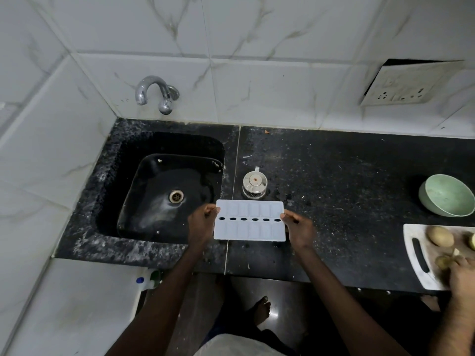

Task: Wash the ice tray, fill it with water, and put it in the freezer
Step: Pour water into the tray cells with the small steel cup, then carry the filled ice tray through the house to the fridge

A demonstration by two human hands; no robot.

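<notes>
head view: ice tray (249,227) pinched at both short ends by left hand (201,224) and right hand (300,228), long axis spanning grip to grip, sink (154,176) just beyond left-hand grip.

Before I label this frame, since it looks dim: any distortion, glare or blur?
Head view: wide-angle bend curves the counter edge; the sink is nearly black; glare spots on the tap and steel pot; the ice tray reads sharp.

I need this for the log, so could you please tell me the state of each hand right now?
Left hand: holding the white ice tray by its left end.
Right hand: holding the same tray by its right end.
</notes>
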